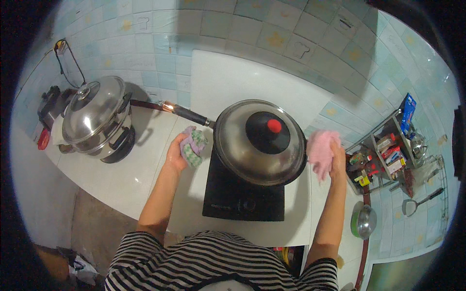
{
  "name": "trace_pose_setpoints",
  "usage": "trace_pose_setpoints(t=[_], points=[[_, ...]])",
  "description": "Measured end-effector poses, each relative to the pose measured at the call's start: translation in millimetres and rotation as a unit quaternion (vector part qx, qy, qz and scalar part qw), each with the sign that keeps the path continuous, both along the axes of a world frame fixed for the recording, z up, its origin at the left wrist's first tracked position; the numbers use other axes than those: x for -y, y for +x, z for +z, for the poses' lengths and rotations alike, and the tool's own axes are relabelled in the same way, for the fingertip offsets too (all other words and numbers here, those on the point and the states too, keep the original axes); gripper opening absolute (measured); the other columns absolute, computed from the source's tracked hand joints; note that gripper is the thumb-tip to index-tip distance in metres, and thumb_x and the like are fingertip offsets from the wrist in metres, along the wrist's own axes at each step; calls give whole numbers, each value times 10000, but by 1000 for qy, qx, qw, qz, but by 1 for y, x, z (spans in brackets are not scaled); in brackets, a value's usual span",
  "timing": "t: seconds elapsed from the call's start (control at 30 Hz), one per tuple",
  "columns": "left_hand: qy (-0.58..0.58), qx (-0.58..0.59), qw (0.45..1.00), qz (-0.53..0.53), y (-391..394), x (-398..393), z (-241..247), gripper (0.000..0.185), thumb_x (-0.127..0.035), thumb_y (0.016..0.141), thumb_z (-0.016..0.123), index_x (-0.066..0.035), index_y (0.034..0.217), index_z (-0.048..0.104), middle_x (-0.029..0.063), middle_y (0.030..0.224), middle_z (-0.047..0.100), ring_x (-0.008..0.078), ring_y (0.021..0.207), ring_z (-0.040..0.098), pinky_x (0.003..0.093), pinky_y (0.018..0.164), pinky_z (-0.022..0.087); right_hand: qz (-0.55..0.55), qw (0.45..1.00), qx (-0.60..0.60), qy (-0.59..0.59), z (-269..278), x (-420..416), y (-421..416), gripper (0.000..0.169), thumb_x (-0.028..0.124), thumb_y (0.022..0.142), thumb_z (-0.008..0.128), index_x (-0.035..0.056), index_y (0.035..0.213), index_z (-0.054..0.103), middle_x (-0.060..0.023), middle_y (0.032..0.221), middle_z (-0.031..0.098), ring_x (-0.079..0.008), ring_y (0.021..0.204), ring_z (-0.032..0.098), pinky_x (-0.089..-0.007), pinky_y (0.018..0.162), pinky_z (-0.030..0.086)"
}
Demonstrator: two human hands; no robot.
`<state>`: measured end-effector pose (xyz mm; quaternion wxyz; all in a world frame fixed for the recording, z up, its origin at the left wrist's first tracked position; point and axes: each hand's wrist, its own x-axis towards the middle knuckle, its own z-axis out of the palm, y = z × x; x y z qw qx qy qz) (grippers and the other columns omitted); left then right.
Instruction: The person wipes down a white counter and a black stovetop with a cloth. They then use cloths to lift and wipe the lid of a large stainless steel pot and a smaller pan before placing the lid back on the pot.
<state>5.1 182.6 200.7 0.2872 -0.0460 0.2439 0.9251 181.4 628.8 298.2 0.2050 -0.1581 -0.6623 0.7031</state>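
In my left hand (pixel 176 152) is a bunched cloth (pixel 193 147), purple with a green and white check. My right hand (pixel 338 160) grips a fluffy pink cloth (pixel 322 151) close to the right rim of a lidded wok (pixel 233 160). Whether that cloth touches the rim I cannot tell. The wok sits on a black induction cooker (pixel 244 203), its long dark handle (pixel 189 114) pointing to the upper left. A metal lid (pixel 233 127) with a dark centre and red knob (pixel 274 126) covers it, so its contents are hidden.
On the left of the counter stands a stainless steel steamer pot (pixel 98 123) with a lid. A metal rack (pixel 378 152) holding bottles and packets is at the right wall, near a hanging spatula (pixel 418 203). Below it lies a small metal bowl (pixel 366 222). The tiled wall (pixel 255 22) rises behind.
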Motion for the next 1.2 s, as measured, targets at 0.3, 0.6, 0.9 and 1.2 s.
trace_pose_setpoints(t=[0.3,0.6,0.9,1.2], points=[[-79,-194,978,-18,24,7,19,387,-179,774,526,-25,1129,535,135,1053,602,255,944,594,392,822,496,-36,951,-30,304,48,97,-54,394,281,800,617,-30,1039,585,-137,976,640,-209,880,606,-325,788,462],[-377,-740,537,145,36,-150,75,357,-179,834,522,-98,1181,491,124,1302,458,281,869,630,379,717,529,-138,795,17,591,51,82,-145,451,305,768,616,83,1156,549,-201,1133,567,-352,977,584,-405,819,461],[-562,-707,411,121,54,-174,71,592,-129,682,576,11,1234,413,244,1306,420,334,637,634,424,577,526,154,756,49,634,-21,68,-220,455,252,761,572,105,1191,543,-163,1216,530,-355,1043,550,-404,902,439],[-577,-727,331,173,60,-175,75,505,-132,693,573,84,1145,513,300,1233,474,262,556,628,364,470,526,43,759,217,613,1,30,-186,310,151,648,596,15,925,628,-196,840,641,-338,830,624,-398,737,477]])
